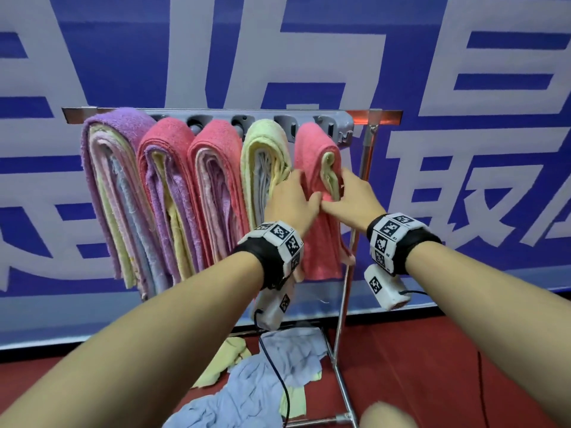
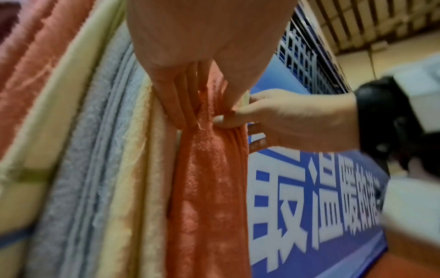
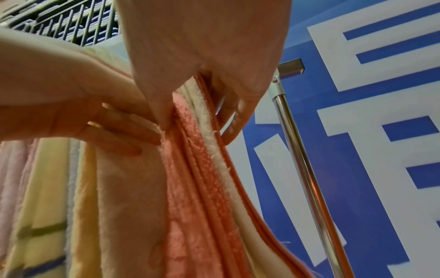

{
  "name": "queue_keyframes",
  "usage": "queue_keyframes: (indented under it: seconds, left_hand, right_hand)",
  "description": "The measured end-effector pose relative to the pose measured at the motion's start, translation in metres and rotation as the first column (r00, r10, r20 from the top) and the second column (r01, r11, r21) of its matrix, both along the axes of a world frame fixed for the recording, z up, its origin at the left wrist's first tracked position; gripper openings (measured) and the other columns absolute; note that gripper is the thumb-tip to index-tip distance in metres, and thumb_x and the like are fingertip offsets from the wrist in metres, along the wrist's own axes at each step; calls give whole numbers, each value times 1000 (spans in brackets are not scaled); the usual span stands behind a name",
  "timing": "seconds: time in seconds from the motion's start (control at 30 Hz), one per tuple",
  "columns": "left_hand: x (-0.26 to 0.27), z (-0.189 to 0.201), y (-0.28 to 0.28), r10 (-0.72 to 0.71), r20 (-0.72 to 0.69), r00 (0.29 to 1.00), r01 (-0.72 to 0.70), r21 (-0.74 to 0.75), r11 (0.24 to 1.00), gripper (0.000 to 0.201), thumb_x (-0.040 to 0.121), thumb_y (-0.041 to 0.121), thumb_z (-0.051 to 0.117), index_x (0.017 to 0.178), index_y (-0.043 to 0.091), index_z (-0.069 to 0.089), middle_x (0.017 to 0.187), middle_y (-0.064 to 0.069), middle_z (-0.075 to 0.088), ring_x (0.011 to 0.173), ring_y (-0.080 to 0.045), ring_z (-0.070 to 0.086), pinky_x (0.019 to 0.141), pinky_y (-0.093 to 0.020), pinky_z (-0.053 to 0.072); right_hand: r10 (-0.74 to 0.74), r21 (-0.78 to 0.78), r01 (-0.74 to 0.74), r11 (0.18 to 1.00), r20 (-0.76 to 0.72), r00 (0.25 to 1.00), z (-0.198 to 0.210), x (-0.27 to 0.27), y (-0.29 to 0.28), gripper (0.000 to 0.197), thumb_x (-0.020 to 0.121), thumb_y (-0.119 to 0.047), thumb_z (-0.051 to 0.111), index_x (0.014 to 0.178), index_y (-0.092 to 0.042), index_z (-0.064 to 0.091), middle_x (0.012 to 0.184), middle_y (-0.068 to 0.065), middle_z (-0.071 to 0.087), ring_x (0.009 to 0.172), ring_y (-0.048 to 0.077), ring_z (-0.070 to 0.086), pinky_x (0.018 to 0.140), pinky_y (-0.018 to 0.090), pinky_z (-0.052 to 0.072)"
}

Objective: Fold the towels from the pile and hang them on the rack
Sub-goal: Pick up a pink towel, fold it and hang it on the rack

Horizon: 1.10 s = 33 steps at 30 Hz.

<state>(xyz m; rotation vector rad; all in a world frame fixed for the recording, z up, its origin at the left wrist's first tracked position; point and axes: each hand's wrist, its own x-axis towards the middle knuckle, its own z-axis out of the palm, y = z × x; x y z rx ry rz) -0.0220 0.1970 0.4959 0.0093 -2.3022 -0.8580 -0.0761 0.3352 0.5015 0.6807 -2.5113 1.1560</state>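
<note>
A coral-pink towel with a pale yellow one folded inside hangs over the rightmost arm of the rack. My left hand holds its left side, fingers lying straight along the cloth and thumb on the front. My right hand pinches the right side, thumb in front and fingers behind the folds. The two thumbs nearly meet on the towel. On the floor below lies the pile of blue-grey and yellow towels.
Left of it hang several thick folded bundles: purple, two pink, yellow-green. The rack's chrome post stands just right of my hands. A blue and white banner is behind; the floor is red.
</note>
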Motion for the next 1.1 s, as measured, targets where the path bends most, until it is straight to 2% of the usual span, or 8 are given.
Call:
queue_keyframes:
  seconds: [0.1, 0.3, 0.5, 0.63, 0.77, 0.9, 1.0, 1.1]
  left_hand:
    - [11, -6, 1, 53, -53, 997, -57, -63, 996, 26, 93, 24, 57, 114, 12, 47, 105, -12, 64, 96, -37, 61, 77, -44, 48]
    - [32, -24, -1, 36, -183, 983, -47, -57, 997, 38, 97, 34, 52, 124, 24, 28, 124, -7, 59, 86, -43, 63, 68, -43, 46]
    - [26, -27, -7, 37, -66, 997, -62, -417, 907, 32, 88, 13, 53, 119, 16, 44, 120, -10, 46, 73, -44, 56, 55, -45, 40]
    - [20, -40, -27, 89, -20, 996, -89, -452, 887, 18, 90, 5, 51, 106, 12, 54, 105, -10, 47, 63, -40, 54, 57, -49, 47]
    - [16, -52, -22, 140, 179, 974, -23, -533, 846, 27, 93, 6, 47, 110, 15, 66, 99, -4, 42, 77, -37, 61, 67, -45, 49]
    - [6, -61, -7, 77, 387, 919, 112, -444, 889, 32, 93, 12, 50, 120, 20, 63, 118, -7, 47, 97, -41, 62, 86, -52, 54]
    - [9, -67, -3, 68, 325, 943, 61, -373, 926, 36, 91, 14, 54, 125, 17, 64, 124, -10, 51, 106, -38, 60, 90, -49, 52]
    - [18, -66, -16, 129, 202, 971, -49, -361, 931, 30, 93, 24, 56, 119, 18, 68, 112, -9, 56, 101, -35, 62, 84, -44, 52]
  right_hand:
    - [71, -35, -71, 997, 2, 997, -6, -1, 4, 52, 81, -37, 80, 127, -22, 60, 111, -7, 71, 97, 9, 66, 89, 30, 53]
    - [126, -80, -120, 990, 84, 988, -13, -8, 9, 52, 82, -51, 74, 126, -26, 61, 119, -8, 70, 106, 15, 68, 95, 40, 55]
    - [14, -52, -13, 999, 6, 1000, -18, -8, 4, 8, 91, -22, 64, 87, -15, 65, 78, 1, 68, 79, 24, 65, 73, 35, 53]
    - [-81, -124, 80, 989, -6, 997, -24, -11, 14, 18, 86, -28, 60, 77, -13, 57, 68, 6, 61, 69, 26, 56, 62, 36, 45]
    - [-67, -149, 67, 987, 5, 998, -22, -11, 17, 19, 87, -30, 60, 74, -18, 54, 71, 4, 60, 67, 21, 54, 63, 34, 44]
    - [3, -114, 3, 993, 53, 999, -29, -9, 8, 57, 79, -72, 66, 107, -23, 58, 100, -5, 70, 90, 15, 65, 80, 37, 52]
    - [-46, -53, 51, 997, 88, 995, -36, -8, -13, 91, 59, -93, 67, 113, -20, 56, 102, -2, 70, 92, 18, 67, 86, 41, 57]
    - [-85, -94, 91, 991, 65, 994, -41, -12, -30, 79, 62, -81, 66, 112, -20, 63, 99, 1, 73, 95, 24, 69, 88, 42, 58]
